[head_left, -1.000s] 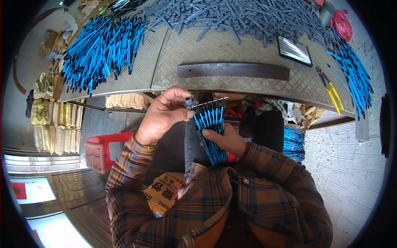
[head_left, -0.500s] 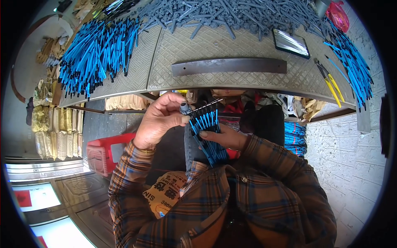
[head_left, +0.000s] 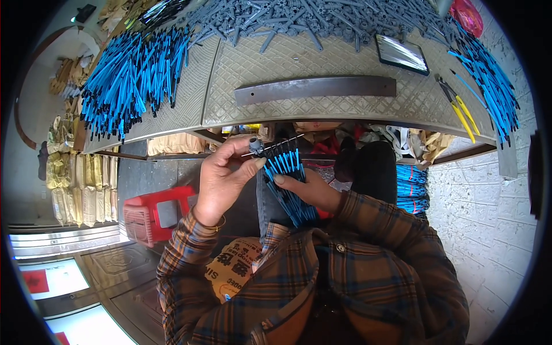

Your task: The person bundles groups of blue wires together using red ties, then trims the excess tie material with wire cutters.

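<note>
My right hand (head_left: 307,190) grips a bundle of blue sticks (head_left: 287,178) with dark tips, held below the table's front edge. My left hand (head_left: 224,175) pinches a small grey plastic piece (head_left: 255,145) on a thin metal rod (head_left: 275,146) that lies across the top of the bundle. Both hands meet in front of my plaid shirt.
The patterned table (head_left: 322,112) carries a large heap of blue sticks (head_left: 129,75) at left, grey plastic pieces (head_left: 310,20) at the back, a dark metal bar (head_left: 315,89), a small mirror (head_left: 401,53), yellow-handled pliers (head_left: 460,112) and more blue sticks (head_left: 489,86) at right. A red stool (head_left: 152,213) stands lower left.
The hands stay close together with the bundle; my left hand has shifted slightly along the rod at the bundle's top. The view has tilted a little.
</note>
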A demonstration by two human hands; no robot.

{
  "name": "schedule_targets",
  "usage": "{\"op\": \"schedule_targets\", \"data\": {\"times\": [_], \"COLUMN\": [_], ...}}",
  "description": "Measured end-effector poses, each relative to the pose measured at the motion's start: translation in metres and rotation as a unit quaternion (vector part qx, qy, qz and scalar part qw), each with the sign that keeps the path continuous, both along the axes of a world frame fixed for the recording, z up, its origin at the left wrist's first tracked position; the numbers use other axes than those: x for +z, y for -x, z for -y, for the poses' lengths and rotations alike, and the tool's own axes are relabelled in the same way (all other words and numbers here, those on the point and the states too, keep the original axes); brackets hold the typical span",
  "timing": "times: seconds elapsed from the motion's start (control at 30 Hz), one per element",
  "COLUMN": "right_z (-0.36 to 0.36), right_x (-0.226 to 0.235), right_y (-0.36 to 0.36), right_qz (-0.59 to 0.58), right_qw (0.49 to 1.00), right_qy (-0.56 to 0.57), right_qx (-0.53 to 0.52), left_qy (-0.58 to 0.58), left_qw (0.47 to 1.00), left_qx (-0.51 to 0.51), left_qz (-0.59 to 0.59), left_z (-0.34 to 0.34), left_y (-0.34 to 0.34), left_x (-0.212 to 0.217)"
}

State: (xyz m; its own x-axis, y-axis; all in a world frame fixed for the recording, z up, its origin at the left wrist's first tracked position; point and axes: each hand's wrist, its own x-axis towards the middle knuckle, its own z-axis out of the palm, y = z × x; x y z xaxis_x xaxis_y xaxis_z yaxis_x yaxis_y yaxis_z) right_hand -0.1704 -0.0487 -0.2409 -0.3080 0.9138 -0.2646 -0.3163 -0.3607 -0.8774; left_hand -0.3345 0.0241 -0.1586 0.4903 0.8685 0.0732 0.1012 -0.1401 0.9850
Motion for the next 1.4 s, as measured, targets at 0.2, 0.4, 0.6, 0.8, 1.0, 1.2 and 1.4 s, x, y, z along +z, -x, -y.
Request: {"op": "schedule_targets", "data": {"times": [0.2,0.4,0.6,0.8,1.0,1.2,1.4], "right_z": [0.000,0.001,-0.002,-0.003,-0.004,0.011,0.010], "right_x": [0.014,0.003,0.001,0.002,-0.006,-0.001,-0.007], "right_y": [-0.006,-0.004,-0.009,-0.008,-0.006,0.008,0.001], "right_qz": [0.068,0.047,0.010,0.043,0.060,0.051,0.171], "right_qw": [0.998,0.999,0.998,0.997,0.995,0.982,0.955], "right_qy": [-0.002,-0.021,-0.009,-0.039,-0.051,-0.130,-0.213], "right_qx": [0.019,0.012,0.067,0.046,0.058,-0.124,-0.118], "left_qy": [0.016,0.015,0.100,0.071,0.073,0.092,0.083], "left_qw": [1.000,0.997,0.986,0.988,0.988,0.987,0.987], "left_qx": [-0.007,-0.047,-0.090,-0.126,-0.119,-0.103,-0.101], "left_qz": [0.012,0.059,0.094,0.045,0.062,0.087,0.098], "left_z": [0.000,-0.007,-0.016,-0.017,-0.017,-0.016,-0.015], "left_y": [-0.005,-0.007,-0.003,-0.003,-0.002,-0.003,0.000], "left_x": [-0.003,-0.007,-0.004,0.006,0.002,-0.005,-0.006]}}
